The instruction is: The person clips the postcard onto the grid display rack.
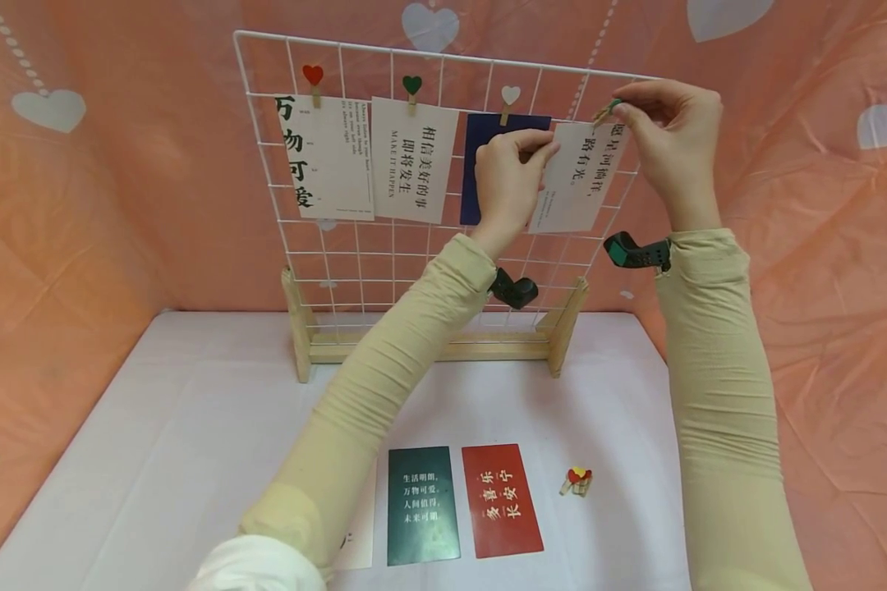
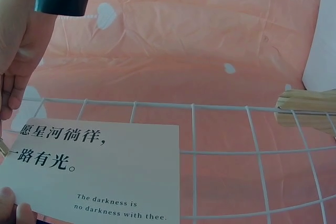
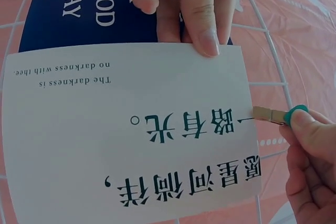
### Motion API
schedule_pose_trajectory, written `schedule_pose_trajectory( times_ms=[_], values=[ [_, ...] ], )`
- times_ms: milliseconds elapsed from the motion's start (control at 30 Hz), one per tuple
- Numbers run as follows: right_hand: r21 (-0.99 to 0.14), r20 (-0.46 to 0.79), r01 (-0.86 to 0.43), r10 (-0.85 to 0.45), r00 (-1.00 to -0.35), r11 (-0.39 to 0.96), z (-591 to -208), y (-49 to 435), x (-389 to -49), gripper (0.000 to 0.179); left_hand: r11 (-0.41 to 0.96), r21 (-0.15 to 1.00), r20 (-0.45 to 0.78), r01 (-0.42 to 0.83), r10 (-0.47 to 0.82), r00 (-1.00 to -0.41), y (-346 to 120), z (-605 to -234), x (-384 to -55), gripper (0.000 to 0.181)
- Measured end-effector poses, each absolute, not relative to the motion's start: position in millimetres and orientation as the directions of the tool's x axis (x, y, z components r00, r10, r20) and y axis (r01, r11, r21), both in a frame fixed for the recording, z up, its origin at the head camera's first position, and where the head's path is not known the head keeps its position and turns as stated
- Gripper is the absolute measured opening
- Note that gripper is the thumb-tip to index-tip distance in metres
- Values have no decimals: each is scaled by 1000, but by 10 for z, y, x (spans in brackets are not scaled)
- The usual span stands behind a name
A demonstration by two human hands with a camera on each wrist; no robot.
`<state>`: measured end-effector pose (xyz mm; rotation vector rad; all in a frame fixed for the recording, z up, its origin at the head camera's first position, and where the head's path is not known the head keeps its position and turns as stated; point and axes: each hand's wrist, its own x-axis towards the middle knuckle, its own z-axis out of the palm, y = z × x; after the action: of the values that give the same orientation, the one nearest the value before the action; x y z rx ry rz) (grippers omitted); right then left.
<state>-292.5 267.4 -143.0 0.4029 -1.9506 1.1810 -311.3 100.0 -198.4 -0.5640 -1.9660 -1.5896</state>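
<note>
A white card (image 1: 572, 185) with dark Chinese writing lies against the upper right of a white wire grid (image 1: 384, 254). My left hand (image 1: 513, 176) pinches this card by its left edge near the top, in front of a navy blue card (image 1: 471, 172). My right hand (image 1: 676, 139) pinches a small wooden clothespin (image 3: 265, 114) with a green decoration, its tip at the card's top edge. In the left wrist view the card (image 2: 115, 166) is upright, and the left fingertips (image 2: 25, 213) show at its lower left corner.
Two more white cards (image 1: 414, 168) hang farther left under heart clothespins (image 1: 411, 86). Wooden feet (image 1: 299, 328) support the grid. On the table (image 1: 192, 410) lie a green card (image 1: 423, 538), a red card (image 1: 506, 533), a partly hidden white card (image 1: 360, 525) and some clothespins (image 1: 580, 480).
</note>
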Motion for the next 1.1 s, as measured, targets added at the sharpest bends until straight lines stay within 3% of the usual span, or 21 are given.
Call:
schedule_pose_trajectory(
  times_ms=[1100],
  values=[
    [-604, 656, -488, 45, -753, 630, -1311, 2627, -2873, 16, 223, 743, 646, 631, 5, -763, 1018, -1971, -3136, 20]
  ],
)
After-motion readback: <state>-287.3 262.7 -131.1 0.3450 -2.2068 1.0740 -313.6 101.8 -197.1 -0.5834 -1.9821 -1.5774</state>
